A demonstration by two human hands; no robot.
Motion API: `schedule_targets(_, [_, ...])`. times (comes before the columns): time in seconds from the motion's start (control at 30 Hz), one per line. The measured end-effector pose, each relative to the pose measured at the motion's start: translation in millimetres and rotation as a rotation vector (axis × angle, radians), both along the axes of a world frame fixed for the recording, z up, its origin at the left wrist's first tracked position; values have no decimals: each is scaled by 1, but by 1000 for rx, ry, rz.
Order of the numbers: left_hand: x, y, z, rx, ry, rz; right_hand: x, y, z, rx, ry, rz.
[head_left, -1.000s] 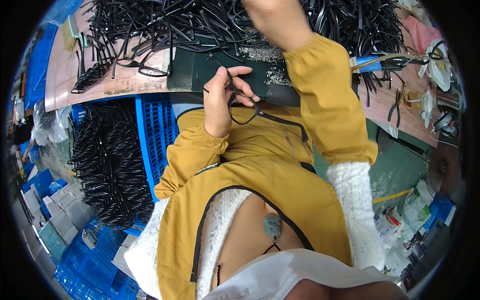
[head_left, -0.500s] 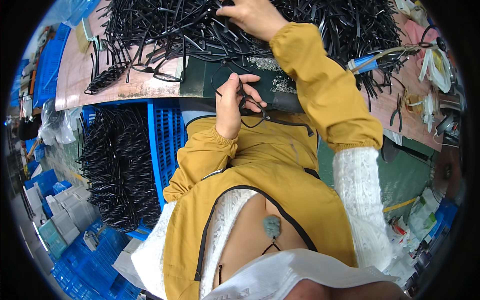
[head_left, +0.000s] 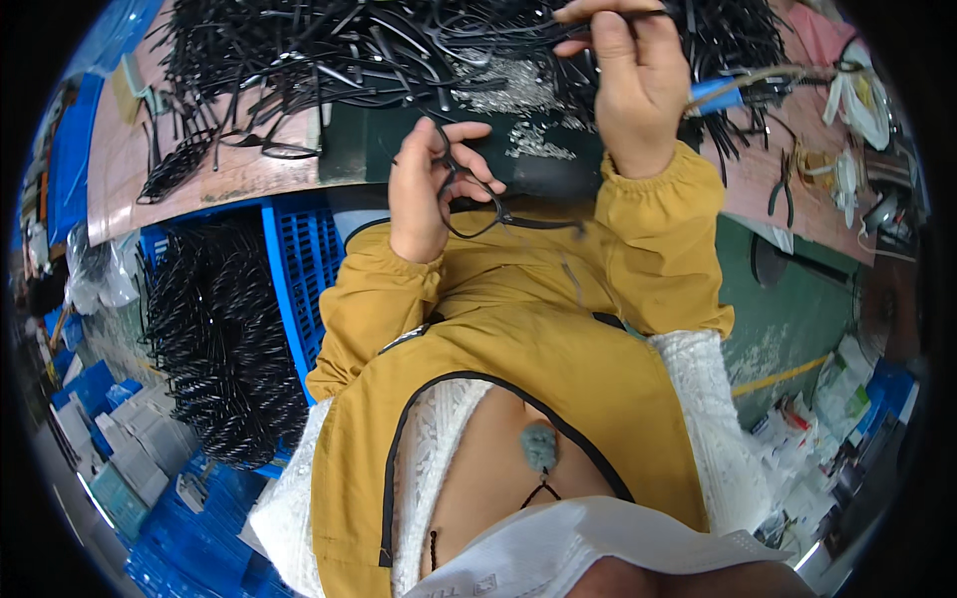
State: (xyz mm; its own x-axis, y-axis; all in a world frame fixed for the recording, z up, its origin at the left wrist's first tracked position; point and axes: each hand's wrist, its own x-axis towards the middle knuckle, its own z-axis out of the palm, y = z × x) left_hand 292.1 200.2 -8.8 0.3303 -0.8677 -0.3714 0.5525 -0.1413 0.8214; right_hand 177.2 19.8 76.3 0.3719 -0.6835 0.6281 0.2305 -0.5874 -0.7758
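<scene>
My left hand (head_left: pixel 424 189) is closed on a black eyeglass frame (head_left: pixel 472 235), held in front of the table edge above my lap. One temple of the frame sticks out to the right. Farther up and to the right, my right hand (head_left: pixel 643 95) pinches a thin black piece, which looks like an eyeglass temple (head_left: pixel 573 30), over a large heap of black temples (head_left: pixel 289 50). Between the hands lies a dark green mat (head_left: pixel 369 140) with small shiny metal parts (head_left: pixel 538 142) scattered on it.
A blue crate (head_left: pixel 289 284) left of my lap holds many black eyeglass frames (head_left: pixel 214 339). Several glasses (head_left: pixel 174 169) lie at the table's left. Pliers (head_left: pixel 788 189), a blue-handled tool (head_left: pixel 716 98) and a clear plastic bag (head_left: pixel 865 105) are on the right.
My right hand has drawn back from the heap toward the right, now with a thin black piece in its fingers. My left hand keeps hold of the eyeglass frame. The whole view has shifted slightly.
</scene>
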Motion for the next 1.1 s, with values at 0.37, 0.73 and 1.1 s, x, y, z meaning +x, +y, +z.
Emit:
schedule_targets(0.37, [-31, 10, 2, 244, 359, -473, -85, 78, -63, 373, 165, -29])
schedule_targets(0.73, [-38, 9, -5, 239, 382, -494, -83, 78, -112, 410, 246, 22])
schedule_targets(1.1, [-38, 2, 9, 271, 386, -486, -74, 60, -101, 91, 436, 62])
